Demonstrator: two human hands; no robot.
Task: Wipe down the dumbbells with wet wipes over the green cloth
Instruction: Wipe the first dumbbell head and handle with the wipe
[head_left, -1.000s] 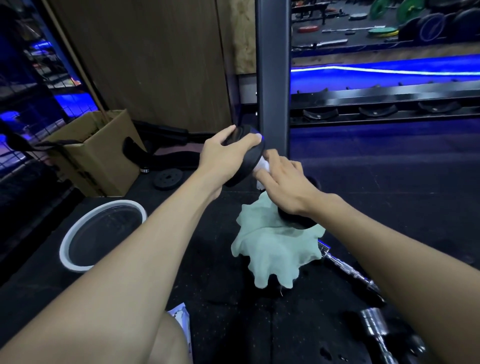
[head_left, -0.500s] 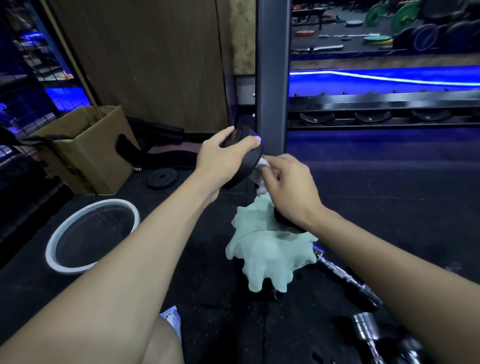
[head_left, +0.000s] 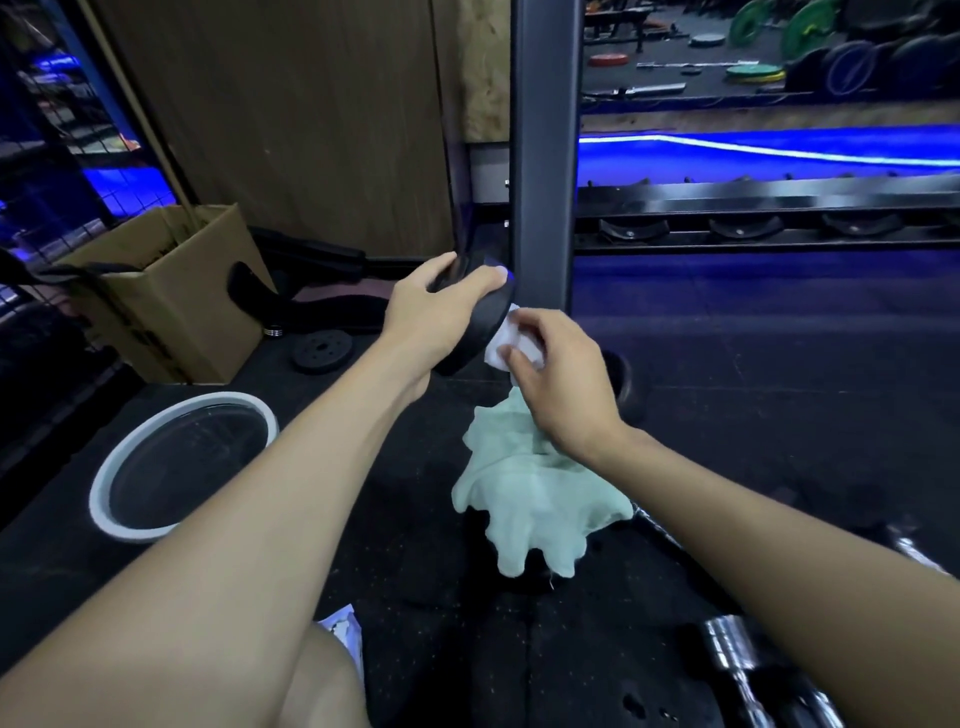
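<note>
Gym, free-weights corner. Evidence: black speckled rubber floor (head_left: 753, 415); long dumbbell rack (head_left: 753, 218) with saddle cradles; coloured weight plates (head_left: 802, 31) and barbell (head_left: 670, 65) beyond; loose small plate (head_left: 321, 352) by cardboard box (head_left: 171, 291); chrome dumbbell handle (head_left: 732, 649).

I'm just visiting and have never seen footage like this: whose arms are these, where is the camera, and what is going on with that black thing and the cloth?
There is no machine here. The arms belong to a person wearing a camera on the head, so you look forward and down at the hands as that person does.

The left hand grips the top black plate of a dumbbell, which stands tilted on end. The right hand pinches a white wet wipe against it, cleaning it. The dumbbell's lower end sits on a crumpled green cloth on the dark gym floor.

Nearby lie a white-rimmed round basin, a cardboard box, a small black weight plate and a chrome dumbbell handle. Behind stands a grey steel post.
</note>
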